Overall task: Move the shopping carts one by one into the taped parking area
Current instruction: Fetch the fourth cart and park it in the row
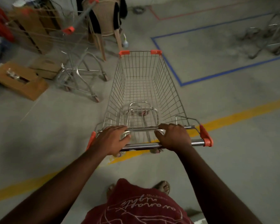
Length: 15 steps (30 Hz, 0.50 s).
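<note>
Hands (pixel 111 139) seemingly round cart (pixel 144 88) handle (pixel 152 145).

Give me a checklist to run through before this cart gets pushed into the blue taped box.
1. Left hand gripping the handle: ok.
2. Right hand gripping the handle: ok.
3. Cart basket empty: ok.
4. Cart nose pointed into the blue taped box: not ok; the box lies ahead to the right.
5. Room inside the box: ok near its front corner; blurred carts sit at its far side.
6. Clear of the second cart on the left: ok, apart.
</note>
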Each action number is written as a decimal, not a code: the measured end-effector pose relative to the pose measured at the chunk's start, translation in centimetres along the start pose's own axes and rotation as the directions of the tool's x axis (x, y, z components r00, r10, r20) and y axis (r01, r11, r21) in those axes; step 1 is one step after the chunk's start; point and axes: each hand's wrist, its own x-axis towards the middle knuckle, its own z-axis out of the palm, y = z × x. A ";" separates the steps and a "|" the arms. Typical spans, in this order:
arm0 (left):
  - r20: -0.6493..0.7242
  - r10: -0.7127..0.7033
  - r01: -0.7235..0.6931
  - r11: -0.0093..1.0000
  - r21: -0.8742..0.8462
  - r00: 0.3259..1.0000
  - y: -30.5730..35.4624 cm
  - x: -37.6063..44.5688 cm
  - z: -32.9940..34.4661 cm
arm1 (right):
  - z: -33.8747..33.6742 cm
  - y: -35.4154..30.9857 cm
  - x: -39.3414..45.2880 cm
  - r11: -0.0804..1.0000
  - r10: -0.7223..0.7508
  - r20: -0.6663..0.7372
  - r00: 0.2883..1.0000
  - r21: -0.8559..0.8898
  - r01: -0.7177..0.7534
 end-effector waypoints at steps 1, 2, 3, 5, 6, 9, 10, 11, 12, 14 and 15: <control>0.003 -0.015 0.015 1.000 -0.012 1.000 1.1 0.7 0.2 | -0.4 1.3 0.4 1.000 -0.005 0.002 1.000 0.005 0.005; 0.001 -0.022 0.022 1.000 -0.017 1.000 2.5 1.3 0.2 | -0.8 2.6 0.9 1.000 -0.011 0.006 1.000 0.008 0.011; 0.008 -0.032 0.032 0.999 -0.020 0.999 4.0 1.8 0.1 | -1.2 3.9 1.3 1.000 -0.016 0.009 1.000 0.009 0.016; 0.032 -0.051 0.051 0.999 -0.011 0.998 7.2 2.5 -0.5 | -2.0 6.3 2.2 1.000 -0.006 0.005 1.000 0.018 0.006; 0.031 -0.046 0.046 0.999 -0.006 0.998 8.5 3.1 -0.6 | -2.4 7.4 2.6 1.000 0.004 0.002 1.000 0.023 -0.004; 0.052 -0.024 0.025 1.000 -0.018 0.998 11.8 5.3 -0.4 | -3.5 10.5 4.3 0.999 0.028 0.007 1.000 0.033 -0.028; 0.044 -0.008 0.009 1.000 -0.020 0.999 12.5 6.4 0.0 | -3.8 11.6 4.9 0.999 0.032 0.010 0.999 0.035 -0.032; 0.037 -0.004 0.005 1.000 -0.028 0.999 13.3 7.3 0.1 | -4.1 12.5 5.5 0.999 0.034 0.012 0.999 0.033 -0.034; 0.029 0.004 -0.003 1.000 -0.031 1.000 14.0 8.4 0.3 | -4.5 13.5 6.2 0.999 0.036 0.015 0.999 0.034 -0.037; 0.024 0.039 -0.038 0.998 -0.046 0.999 15.3 10.6 0.7 | -5.2 15.2 7.5 0.998 0.048 0.015 0.999 0.041 -0.049; 0.017 0.060 -0.059 0.997 -0.054 0.998 16.0 11.7 0.8 | -5.6 16.1 8.2 0.997 0.057 0.014 0.998 0.045 -0.057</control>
